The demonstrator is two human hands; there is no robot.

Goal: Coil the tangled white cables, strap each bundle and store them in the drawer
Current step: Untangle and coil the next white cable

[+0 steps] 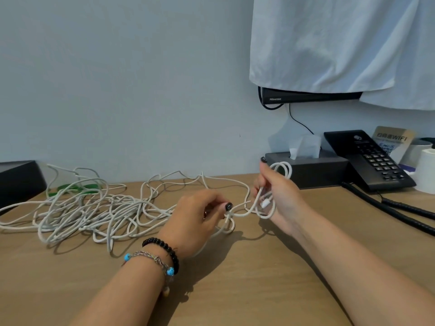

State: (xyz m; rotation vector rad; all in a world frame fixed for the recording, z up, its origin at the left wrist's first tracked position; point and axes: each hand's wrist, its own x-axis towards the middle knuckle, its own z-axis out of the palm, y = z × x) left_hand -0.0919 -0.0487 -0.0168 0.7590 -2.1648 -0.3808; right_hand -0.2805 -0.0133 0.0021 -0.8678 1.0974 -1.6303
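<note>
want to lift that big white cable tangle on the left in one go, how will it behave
Probably floppy: the white cable tangle lies in loose, sagging loops on the desk. It would likely droop and trail rather than lift as one lump. A strand runs on to the left hand and the coil in the right hand, so lifting may tug there. It looks light.

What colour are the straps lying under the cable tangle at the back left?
Green straps, seen in the head view.

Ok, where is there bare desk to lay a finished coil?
Bare wooden desk lies nearest, between the forearms, and near-left below the tangled white cables. Crowded: the tangle's left-centre spread, and back-right with grey tissue box and black telephone.
</note>
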